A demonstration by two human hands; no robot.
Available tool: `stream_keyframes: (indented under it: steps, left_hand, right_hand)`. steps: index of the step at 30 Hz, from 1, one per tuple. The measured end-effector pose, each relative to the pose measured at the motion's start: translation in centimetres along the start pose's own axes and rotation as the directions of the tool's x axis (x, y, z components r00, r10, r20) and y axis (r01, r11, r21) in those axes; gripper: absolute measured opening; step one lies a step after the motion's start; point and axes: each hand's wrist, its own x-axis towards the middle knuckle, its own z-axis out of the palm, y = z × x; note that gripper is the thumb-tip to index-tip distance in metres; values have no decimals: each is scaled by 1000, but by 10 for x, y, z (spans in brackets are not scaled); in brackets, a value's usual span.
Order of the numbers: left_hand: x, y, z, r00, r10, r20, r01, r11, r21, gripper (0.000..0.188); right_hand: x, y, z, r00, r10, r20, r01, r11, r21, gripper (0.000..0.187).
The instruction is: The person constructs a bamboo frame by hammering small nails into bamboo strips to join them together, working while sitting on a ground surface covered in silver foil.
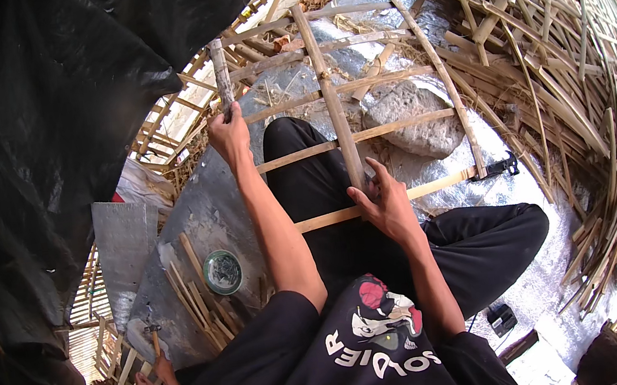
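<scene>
A lattice of split bamboo slats (333, 103) spans above my lap and the ground in front of me. My left hand (229, 134) is closed round its left upright slat, whose upper end sticks up past my fist. At the lower end of the middle slat is my right hand (385, 199), thumb and fingers around the joint with the lowest crosspiece (440, 184). Its index finger is raised; the other fingers are partly hidden. By the lattice's lower right corner is a black hammer head (498, 166); where its handle runs I cannot tell.
A large grey stone (416, 120) lies behind the lattice. Bamboo strips (573, 72) are heaped at the right. On the left are a green-rimmed round dish (222, 272) and loose sticks (192, 301). Another person's hand (165, 373) holds a small hammer (154, 333) at lower left. Black sheeting (58, 124) hangs upper left.
</scene>
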Motion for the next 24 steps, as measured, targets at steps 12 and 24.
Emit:
stream_keyframes:
  steps: [12, 24]
  left_hand:
    - [-22, 44, -12, 1000, 7, 17, -5, 992, -128, 48]
    - [-24, 53, 1, 993, 66, 102, -41, 971, -237, 39]
  right_hand:
    - [5, 7, 53, 913, -392, -111, 342, 886, -312, 55]
    - [-8, -5, 54, 912, -373, -171, 308, 898, -314, 47]
